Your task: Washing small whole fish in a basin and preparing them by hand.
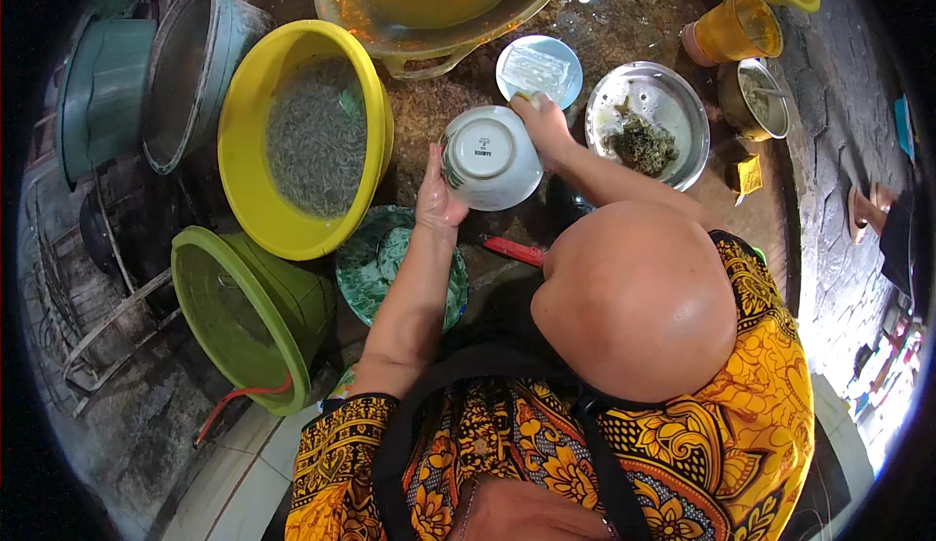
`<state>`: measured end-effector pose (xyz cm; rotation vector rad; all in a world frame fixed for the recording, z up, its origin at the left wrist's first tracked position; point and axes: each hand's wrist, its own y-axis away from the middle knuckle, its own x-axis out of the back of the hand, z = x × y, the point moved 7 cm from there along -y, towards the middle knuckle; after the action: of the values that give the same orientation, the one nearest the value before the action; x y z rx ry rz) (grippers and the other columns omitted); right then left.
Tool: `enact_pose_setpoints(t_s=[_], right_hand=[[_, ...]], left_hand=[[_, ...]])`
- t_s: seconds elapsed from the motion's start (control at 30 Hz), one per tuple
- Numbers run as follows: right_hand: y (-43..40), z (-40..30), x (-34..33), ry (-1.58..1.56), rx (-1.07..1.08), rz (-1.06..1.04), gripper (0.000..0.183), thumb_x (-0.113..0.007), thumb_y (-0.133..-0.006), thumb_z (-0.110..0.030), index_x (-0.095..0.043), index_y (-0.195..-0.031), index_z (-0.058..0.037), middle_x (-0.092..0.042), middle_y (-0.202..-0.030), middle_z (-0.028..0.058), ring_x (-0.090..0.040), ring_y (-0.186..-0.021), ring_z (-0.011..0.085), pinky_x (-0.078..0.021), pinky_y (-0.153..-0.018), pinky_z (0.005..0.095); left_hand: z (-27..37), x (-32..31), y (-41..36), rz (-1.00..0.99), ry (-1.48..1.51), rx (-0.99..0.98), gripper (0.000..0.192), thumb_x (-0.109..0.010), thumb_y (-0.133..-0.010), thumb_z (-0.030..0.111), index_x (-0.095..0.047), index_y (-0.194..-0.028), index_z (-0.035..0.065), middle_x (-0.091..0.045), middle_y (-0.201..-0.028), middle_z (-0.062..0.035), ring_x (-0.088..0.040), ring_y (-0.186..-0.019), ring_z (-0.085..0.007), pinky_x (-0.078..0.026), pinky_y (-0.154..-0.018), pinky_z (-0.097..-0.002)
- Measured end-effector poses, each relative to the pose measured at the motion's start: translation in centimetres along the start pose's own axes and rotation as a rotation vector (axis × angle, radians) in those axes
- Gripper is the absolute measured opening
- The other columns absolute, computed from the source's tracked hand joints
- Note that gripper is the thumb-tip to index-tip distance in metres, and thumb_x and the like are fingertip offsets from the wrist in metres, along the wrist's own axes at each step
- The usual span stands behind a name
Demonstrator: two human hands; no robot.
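Note:
A white bowl (491, 157) is tilted with its base and foot ring towards me. My left hand (441, 194) holds it by its lower left side. My right hand (541, 128) is at its upper right rim, with a small yellow-green thing, perhaps a sponge, at the fingertips. Just behind that hand stands a light blue dish (540, 66) holding a pale, wet-looking block. Right of it, a metal basin (698, 95) holds sudsy liquid and a dark green, tangled clump (647, 148). A red handle (514, 250) lies below the bowl.
Left stand a yellow tub (238, 153) of water, a green tub (194, 307) with a red hose (245, 392), and grey-blue tubs (208, 66). A large metal pan (333, 0) of murky liquid is at the top. An orange cup (735, 25) and metal pot (742, 102) stand right. Another person's foot (861, 216) shows far right.

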<state>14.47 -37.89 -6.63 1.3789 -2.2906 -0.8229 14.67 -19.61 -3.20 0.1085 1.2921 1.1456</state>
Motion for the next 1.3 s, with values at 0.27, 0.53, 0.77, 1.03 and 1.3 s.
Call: enact_pose_setpoints(t_s=[0.27, 0.53, 0.77, 1.03, 1.3], right_hand=[[9.1, -4.3, -5.7, 0.671, 1.145, -0.217, 0.036, -0.060, -0.079, -0.019, -0.049, -0.109, -0.0029, -0.048, -0.114, 0.0182, -0.047, -0.103, 0.0376, -0.0378, -0.089, 0.0442], [5.0, -9.5, -3.4, 0.583, 0.877, -0.212, 0.032, -0.054, -0.085, -0.024, -0.053, -0.110, -0.0034, -0.056, -0.102, 0.0188, -0.055, -0.098, 0.0357, -0.0429, -0.086, 0.0415], [3.4, -16.8, 15.3, 0.552, 0.977, 0.665, 0.019, -0.049, -0.090, -0.020, -0.055, -0.079, -0.0061, -0.057, -0.075, 0.0100, -0.059, -0.071, 0.0215, -0.0482, -0.064, 0.0372], [1.1, -24.1, 30.4, 1.180, 0.648, 0.916, 0.039, -0.062, -0.079, -0.030, -0.055, -0.105, -0.0018, -0.061, -0.099, 0.0214, -0.059, -0.094, 0.0365, -0.0467, -0.081, 0.0426], [-4.6, -22.8, 29.4, 1.235, 0.229, 0.662, 0.034, -0.060, -0.071, -0.026, -0.059, -0.101, -0.0082, -0.062, -0.103, 0.0190, -0.059, -0.099, 0.0339, -0.0464, -0.082, 0.0433]], left_hand=[[3.6, 0.5, -0.8, 0.416, -0.051, -0.256, 0.052, -0.022, -0.099, 0.038, -0.048, -0.118, -0.0017, -0.055, -0.119, -0.0154, -0.053, -0.109, -0.0292, -0.041, -0.097, -0.0456], [1.8, -4.1, -0.6, 0.105, -0.347, -0.331, 0.035, -0.043, -0.096, 0.031, -0.055, -0.111, 0.0015, -0.061, -0.104, -0.0078, -0.059, -0.093, -0.0182, -0.047, -0.080, -0.0303], [3.2, -3.0, -0.4, 0.154, -1.347, -0.568, 0.028, -0.047, -0.093, 0.024, -0.059, -0.095, -0.0009, -0.062, -0.084, -0.0128, -0.059, -0.074, -0.0238, -0.045, -0.068, -0.0348], [1.1, -3.4, 0.4, 0.115, -2.260, -0.853, 0.015, -0.055, -0.084, 0.022, -0.056, -0.079, 0.0077, -0.056, -0.078, -0.0108, -0.057, -0.074, -0.0313, -0.045, -0.064, -0.0451], [-3.3, 0.8, -0.4, -0.039, -2.508, -0.467, 0.024, -0.066, -0.074, 0.022, -0.056, -0.091, 0.0105, -0.054, -0.092, -0.0088, -0.056, -0.087, -0.0275, -0.046, -0.069, -0.0421]])
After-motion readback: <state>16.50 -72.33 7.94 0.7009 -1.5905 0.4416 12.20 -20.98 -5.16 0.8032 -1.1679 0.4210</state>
